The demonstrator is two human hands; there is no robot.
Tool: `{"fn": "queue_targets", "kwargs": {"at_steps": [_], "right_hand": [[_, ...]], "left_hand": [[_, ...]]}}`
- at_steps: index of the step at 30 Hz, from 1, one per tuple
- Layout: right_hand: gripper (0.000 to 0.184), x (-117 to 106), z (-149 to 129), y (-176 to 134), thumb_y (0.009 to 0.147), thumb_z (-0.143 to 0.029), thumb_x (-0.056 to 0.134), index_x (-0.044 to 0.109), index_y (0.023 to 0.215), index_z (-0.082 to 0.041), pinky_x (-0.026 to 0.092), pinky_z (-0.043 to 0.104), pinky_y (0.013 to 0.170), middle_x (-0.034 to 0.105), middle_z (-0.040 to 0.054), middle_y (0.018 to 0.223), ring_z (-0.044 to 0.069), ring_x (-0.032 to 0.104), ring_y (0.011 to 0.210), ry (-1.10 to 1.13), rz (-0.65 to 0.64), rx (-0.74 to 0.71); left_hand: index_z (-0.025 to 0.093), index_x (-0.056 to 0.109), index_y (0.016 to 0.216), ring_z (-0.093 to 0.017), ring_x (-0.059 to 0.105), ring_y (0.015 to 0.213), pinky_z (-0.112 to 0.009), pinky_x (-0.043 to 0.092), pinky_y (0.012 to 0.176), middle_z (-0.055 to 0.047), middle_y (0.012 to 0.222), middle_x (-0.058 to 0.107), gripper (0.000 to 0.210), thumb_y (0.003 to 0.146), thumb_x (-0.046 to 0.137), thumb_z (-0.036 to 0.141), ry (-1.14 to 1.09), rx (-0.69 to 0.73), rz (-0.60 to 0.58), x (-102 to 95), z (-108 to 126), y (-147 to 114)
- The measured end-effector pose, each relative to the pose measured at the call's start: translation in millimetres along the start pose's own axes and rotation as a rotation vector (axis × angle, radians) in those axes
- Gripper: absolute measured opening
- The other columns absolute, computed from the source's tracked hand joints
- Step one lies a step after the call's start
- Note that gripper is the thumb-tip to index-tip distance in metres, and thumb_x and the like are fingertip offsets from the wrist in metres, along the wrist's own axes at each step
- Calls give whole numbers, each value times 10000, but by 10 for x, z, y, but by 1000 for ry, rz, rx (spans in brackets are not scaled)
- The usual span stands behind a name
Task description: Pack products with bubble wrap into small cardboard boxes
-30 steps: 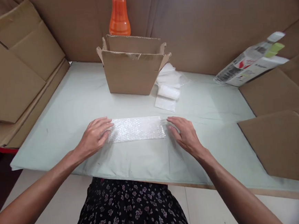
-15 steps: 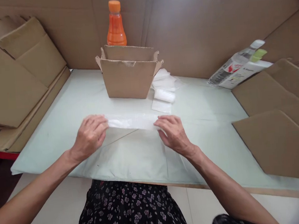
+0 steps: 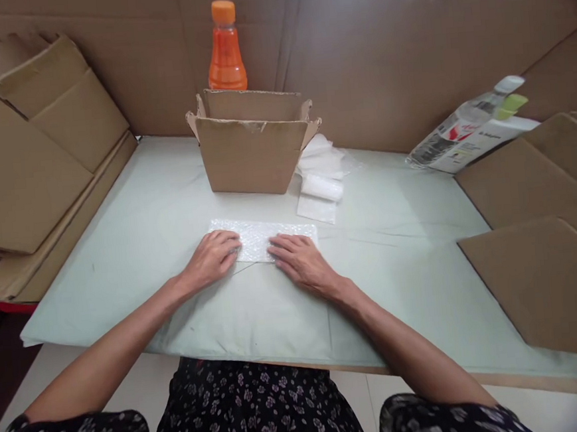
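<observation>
A strip of bubble wrap point(image 3: 255, 240) lies flat on the pale green cloth in front of me. My left hand point(image 3: 216, 256) rests on its left part, fingers stretched out and pointing inward. On the right part lies my right hand point(image 3: 299, 258), palm down with the fingers extended. Neither hand grips the strip; both press on it from above. Just behind the strip stands an open cardboard box point(image 3: 254, 155), its flaps raised. Beside the box is a small pile of folded bubble wrap pieces point(image 3: 321, 187).
An orange bottle point(image 3: 226, 54) stands behind the box. Larger cardboard boxes point(image 3: 43, 142) are at the left, and cardboard pieces point(image 3: 547, 269) lie at the right. A clear plastic bottle point(image 3: 475, 111) leans near the back right. The cloth-covered table point(image 3: 414, 286) ends close to my lap.
The bubble wrap strip, held stretched between both hands before, now lies flat on the cloth. My hands have moved closer together and opened onto it.
</observation>
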State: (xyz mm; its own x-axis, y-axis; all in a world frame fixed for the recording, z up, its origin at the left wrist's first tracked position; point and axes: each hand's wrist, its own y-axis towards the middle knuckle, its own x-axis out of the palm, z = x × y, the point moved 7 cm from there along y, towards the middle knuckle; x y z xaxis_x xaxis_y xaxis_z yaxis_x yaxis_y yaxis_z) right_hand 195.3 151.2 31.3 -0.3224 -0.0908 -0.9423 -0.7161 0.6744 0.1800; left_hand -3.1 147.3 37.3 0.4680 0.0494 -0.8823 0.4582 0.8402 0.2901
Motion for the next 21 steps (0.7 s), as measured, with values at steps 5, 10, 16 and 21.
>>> {"fn": "queue_targets", "kwargs": {"at_steps": [5, 10, 16, 21], "right_hand": [[306, -327, 782, -713, 1009, -325, 478, 741, 1107, -204, 462, 465, 970, 746, 121, 1198, 294, 660, 1133, -112, 229, 467], [305, -351, 903, -638, 952, -427, 543, 723, 956, -181, 447, 445, 858, 746, 138, 1007, 312, 654, 964, -212, 87, 701], [132, -320, 708, -394, 912, -340, 567, 630, 948, -230, 486, 371, 689, 700, 44, 785, 216, 618, 705, 223, 192, 607], [490, -1007, 660, -62, 902, -369, 631, 549, 1378, -283, 524, 321, 583, 643, 5, 866, 150, 571, 613, 622, 393, 432]], "left_hand": [[228, 750, 1039, -291, 638, 1179, -496, 499, 1038, -101, 1204, 738, 251, 940, 523, 269, 57, -218, 144, -237, -378, -315], [195, 727, 886, -374, 605, 1097, -554, 488, 961, -153, 1075, 713, 235, 825, 660, 411, 159, -497, 150, -189, -398, -243], [233, 616, 848, -182, 631, 691, -330, 536, 670, -7, 762, 672, 65, 871, 559, 256, -54, -442, 151, -62, -79, -80], [296, 529, 1357, -147, 694, 809, -303, 587, 768, 13, 957, 703, 403, 958, 571, 334, -166, -322, 554, -934, 58, 80]]}}
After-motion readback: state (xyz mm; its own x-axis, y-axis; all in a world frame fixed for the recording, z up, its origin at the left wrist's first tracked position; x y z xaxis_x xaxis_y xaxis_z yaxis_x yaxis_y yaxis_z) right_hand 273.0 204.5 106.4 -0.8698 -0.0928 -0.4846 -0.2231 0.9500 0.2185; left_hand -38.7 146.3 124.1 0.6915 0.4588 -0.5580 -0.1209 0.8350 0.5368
